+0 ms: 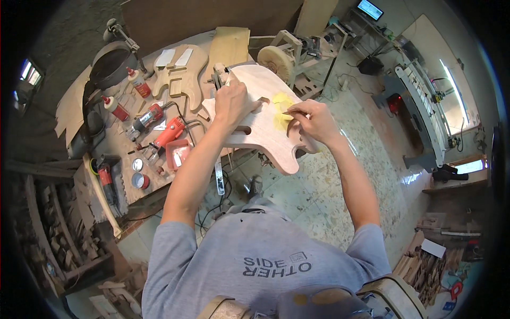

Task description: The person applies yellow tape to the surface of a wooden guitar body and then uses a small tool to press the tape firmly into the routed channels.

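A pale wooden guitar body (271, 149) with cutouts lies over the bench's right edge, a metal clamp or fixture (217, 77) at its upper left. My left hand (231, 101) rests on the body's upper left beside that fixture, its fingers curled; whether they grip anything is unclear. My right hand (313, 119) is at the body's right side by a translucent yellow patch (281, 101), fingertips pinched together; what, if anything, is between them I cannot make out.
On the bench (95, 196) are glue bottles (139, 85), red power tools (172, 130), a red tray (180, 155), cans (139, 181) and a second guitar body (191, 80). Behind stands a wooden frame with a wheel (271, 64); a machine (419, 111) stands right, wood offcuts (409, 255) lower right.
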A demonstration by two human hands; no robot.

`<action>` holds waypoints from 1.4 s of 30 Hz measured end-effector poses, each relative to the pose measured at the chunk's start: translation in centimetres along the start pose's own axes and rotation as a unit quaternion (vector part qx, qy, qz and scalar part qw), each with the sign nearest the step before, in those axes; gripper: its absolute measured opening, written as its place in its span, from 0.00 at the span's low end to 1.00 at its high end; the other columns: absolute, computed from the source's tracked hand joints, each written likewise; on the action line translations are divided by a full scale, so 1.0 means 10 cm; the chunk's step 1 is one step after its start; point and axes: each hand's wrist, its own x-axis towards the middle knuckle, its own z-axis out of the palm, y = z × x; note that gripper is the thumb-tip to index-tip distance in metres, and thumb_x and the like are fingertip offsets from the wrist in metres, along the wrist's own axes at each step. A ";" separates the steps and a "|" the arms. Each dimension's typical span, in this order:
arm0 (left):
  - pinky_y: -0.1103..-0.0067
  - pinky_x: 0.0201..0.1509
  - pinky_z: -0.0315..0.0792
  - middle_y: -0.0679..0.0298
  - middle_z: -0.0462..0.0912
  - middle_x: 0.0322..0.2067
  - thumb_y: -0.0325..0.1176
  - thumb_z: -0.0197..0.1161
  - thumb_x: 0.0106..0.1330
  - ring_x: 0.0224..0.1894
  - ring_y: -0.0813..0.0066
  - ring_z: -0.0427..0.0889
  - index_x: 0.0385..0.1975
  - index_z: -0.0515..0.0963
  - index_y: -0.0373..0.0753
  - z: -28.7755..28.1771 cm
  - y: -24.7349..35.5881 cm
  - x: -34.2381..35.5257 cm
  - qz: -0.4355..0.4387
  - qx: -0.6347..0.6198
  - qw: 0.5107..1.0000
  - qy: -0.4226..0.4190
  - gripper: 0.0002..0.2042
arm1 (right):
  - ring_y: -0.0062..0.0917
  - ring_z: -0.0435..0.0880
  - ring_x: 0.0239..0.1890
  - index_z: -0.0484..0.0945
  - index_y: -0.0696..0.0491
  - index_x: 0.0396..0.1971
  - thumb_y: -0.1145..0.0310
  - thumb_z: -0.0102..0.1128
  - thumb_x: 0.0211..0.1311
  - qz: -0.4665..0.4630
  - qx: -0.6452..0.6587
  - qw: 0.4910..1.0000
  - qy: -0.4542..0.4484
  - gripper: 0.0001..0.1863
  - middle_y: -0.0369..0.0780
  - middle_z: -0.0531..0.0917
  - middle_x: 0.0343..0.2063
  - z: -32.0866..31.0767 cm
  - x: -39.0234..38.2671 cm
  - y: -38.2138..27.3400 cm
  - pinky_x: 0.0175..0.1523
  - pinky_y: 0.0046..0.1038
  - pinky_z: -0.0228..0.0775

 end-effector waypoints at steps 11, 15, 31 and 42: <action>0.64 0.36 0.84 0.48 0.88 0.33 0.65 0.81 0.47 0.31 0.54 0.91 0.28 0.87 0.29 0.05 0.01 0.01 0.008 -0.007 1.000 0.004 0.36 | 0.40 0.89 0.37 0.92 0.54 0.40 0.71 0.68 0.61 0.047 0.028 0.998 0.038 0.10 0.46 0.90 0.33 -0.13 0.00 0.04 0.46 0.35 0.80; 0.65 0.35 0.84 0.47 0.88 0.33 0.65 0.81 0.47 0.30 0.53 0.90 0.27 0.86 0.27 0.02 0.00 0.01 0.007 -0.009 1.000 -0.003 0.36 | 0.29 0.91 0.41 0.91 0.56 0.44 0.74 0.67 0.65 0.068 -0.012 0.997 0.041 0.10 0.44 0.92 0.36 -0.16 0.31 0.30 0.49 0.29 0.81; 0.66 0.39 0.85 0.47 0.86 0.32 0.62 0.83 0.48 0.32 0.52 0.91 0.33 0.84 0.24 -0.01 0.03 -0.01 -0.003 -0.015 1.000 0.000 0.37 | 0.39 0.89 0.39 0.90 0.55 0.38 0.82 0.65 0.57 -0.063 0.014 0.984 -0.164 0.11 0.44 0.91 0.33 -0.11 0.66 0.47 0.48 0.35 0.80; 0.63 0.39 0.84 0.47 0.87 0.34 0.63 0.81 0.50 0.34 0.50 0.90 0.36 0.85 0.26 -0.03 0.07 -0.01 0.010 0.014 1.000 0.012 0.37 | 0.39 0.89 0.42 0.88 0.58 0.39 0.83 0.66 0.59 -0.084 0.033 0.988 -0.126 0.09 0.46 0.90 0.36 0.01 0.94 0.70 0.49 0.34 0.80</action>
